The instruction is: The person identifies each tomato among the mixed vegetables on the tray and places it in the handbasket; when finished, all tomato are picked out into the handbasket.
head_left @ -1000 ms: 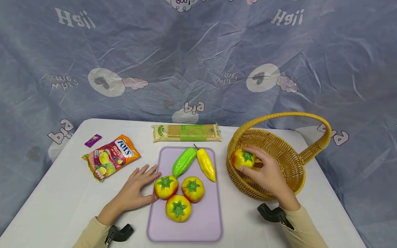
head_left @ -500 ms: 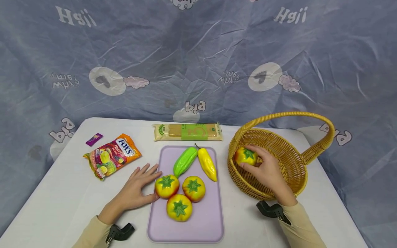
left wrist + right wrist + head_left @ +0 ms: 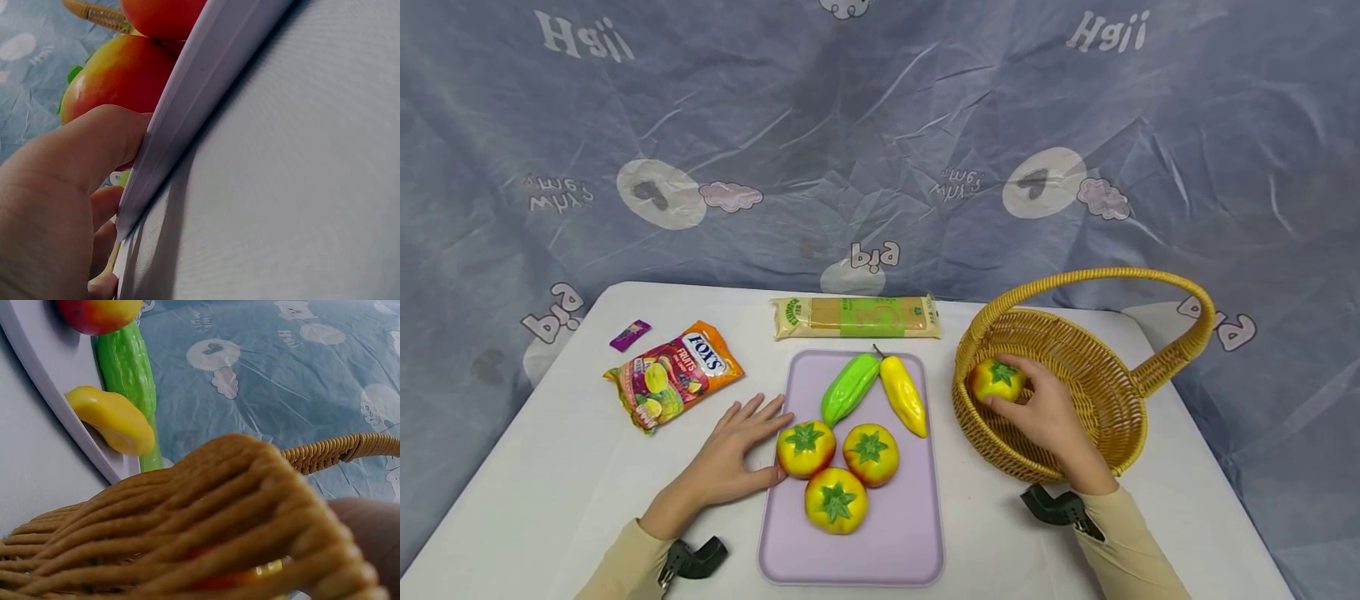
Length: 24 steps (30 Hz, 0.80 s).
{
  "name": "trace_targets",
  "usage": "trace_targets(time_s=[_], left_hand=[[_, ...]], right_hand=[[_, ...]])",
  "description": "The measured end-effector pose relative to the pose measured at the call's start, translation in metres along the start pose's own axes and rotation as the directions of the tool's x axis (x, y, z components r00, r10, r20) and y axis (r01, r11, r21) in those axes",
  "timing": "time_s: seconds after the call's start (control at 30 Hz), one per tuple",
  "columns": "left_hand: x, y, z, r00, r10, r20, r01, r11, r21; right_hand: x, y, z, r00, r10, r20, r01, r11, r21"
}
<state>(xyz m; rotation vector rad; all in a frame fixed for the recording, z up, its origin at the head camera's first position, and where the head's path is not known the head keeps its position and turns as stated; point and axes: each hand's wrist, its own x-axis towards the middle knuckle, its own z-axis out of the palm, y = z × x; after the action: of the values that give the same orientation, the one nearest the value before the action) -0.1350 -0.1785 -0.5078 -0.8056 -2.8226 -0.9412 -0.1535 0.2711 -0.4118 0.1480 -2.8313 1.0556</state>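
Note:
In the head view my right hand (image 3: 1047, 410) reaches into the wicker basket (image 3: 1108, 408), thumb and fingers around a yellow-red tomato (image 3: 997, 382) near the basket's left wall. The right wrist view shows that wall filling the front, with some red of the tomato between the strands and most of it hidden. My left hand (image 3: 726, 458) rests with spread fingers at the left edge of the lilac tray (image 3: 887, 562). Its thumb meets the tray's rim beside the nearest tomato (image 3: 806, 449). Two more tomatoes, one at the right (image 3: 871, 455) and one in front (image 3: 837, 501), sit on the tray.
At the tray's far end lie a green bumpy vegetable (image 3: 850, 388) and a yellow pepper (image 3: 902, 397). A noodle packet (image 3: 857, 317) lies behind. An orange candy bag (image 3: 677, 375) and a small purple packet (image 3: 630, 335) are on the left. The basket's tall handle (image 3: 1097, 275) arches over it.
The head view has shifted slightly. Both hands keep nearly the same place, the right one still holding the tomato in the basket. A dark patch under its fingers is out of sight now.

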Motion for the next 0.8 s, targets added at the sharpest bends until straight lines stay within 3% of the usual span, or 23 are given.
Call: trace_targets(time_s=[0.8], left_hand=[[0.0016,-0.0022,-0.0010,1.000,0.008,-0.002,-0.008,1.000,-0.009]], right_hand=[[0.0020,-0.0012,-0.0004,0.994,0.071,0.085,-0.061,0.992,-0.108]])
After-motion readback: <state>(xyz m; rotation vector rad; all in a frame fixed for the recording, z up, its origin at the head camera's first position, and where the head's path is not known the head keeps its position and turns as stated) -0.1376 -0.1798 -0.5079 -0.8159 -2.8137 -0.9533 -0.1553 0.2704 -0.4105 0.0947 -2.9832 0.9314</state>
